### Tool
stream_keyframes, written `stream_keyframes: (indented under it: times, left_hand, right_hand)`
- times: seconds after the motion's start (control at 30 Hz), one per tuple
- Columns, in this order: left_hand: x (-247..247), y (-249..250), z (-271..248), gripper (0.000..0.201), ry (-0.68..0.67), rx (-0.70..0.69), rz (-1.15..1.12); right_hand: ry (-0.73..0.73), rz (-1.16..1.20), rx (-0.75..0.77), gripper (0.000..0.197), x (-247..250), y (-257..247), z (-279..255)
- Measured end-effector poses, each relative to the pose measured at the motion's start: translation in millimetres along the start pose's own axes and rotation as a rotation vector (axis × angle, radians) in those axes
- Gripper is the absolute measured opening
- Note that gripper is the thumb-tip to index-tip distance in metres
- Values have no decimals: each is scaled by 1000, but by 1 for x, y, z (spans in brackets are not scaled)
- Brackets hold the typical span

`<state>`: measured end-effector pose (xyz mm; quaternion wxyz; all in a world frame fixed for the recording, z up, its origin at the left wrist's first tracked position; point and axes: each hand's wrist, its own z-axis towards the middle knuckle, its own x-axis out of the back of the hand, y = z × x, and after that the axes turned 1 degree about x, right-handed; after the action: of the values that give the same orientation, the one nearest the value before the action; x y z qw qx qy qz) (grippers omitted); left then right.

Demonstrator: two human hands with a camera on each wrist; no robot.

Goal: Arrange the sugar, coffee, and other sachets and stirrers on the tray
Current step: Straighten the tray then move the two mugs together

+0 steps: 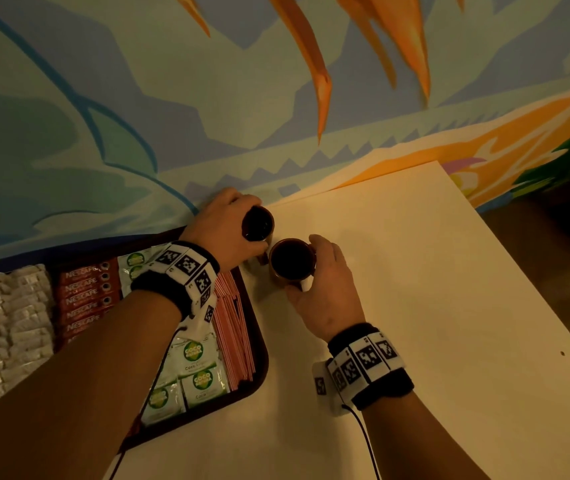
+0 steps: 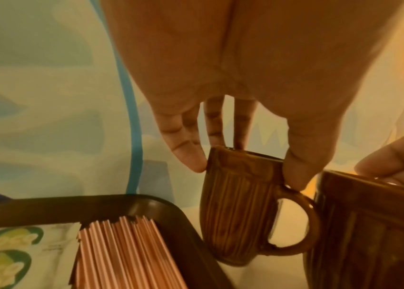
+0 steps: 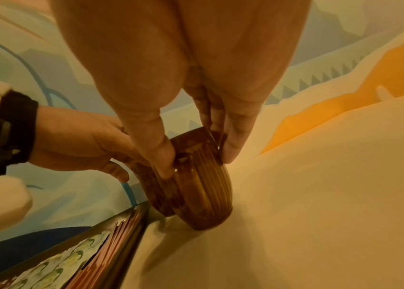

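Brown ribbed mugs (image 2: 240, 205), red-striped stirrers (image 1: 233, 327), dark tray (image 1: 259, 372).

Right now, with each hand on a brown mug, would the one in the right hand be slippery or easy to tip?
The right-hand mug looks glazed and glossy, so probably somewhat slick, though its ribbed sides may help. The right hand pinches it only near the rim, which seems a light hold. It looks tall with a narrow, rounded base, so a sideways push could well tip it. It is likely ceramic, so fragile.

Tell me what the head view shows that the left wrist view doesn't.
Only the head view shows the red Nescafe sachets, the white sachets and both wristbands. Only the left wrist view shows the left mug's handle and ribbed side. Both show the left hand gripping the left mug, the right hand on the right mug, the stirrers and the tray.
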<state>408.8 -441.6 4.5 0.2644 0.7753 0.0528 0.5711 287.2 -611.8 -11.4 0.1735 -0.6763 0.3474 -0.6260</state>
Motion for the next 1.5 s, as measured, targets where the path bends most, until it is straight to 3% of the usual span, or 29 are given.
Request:
stream_keyframes:
  times: [0.3, 0.87, 1.2, 1.5]
  left_hand:
    - [-5, 3, 0, 76, 124, 122, 32]
    - [-3, -6, 2, 74, 140, 119, -23]
    - [9, -19, 0, 63, 101, 55, -30]
    - [6, -24, -1, 68, 125, 63, -31]
  right_hand:
    - [-21, 43, 14, 76, -7, 0, 3]
    - [-47, 45, 80, 80, -18, -13, 9]
    - [-71, 59, 153, 82, -25, -13, 15]
    - [-85, 68, 175, 78, -24, -11, 18]
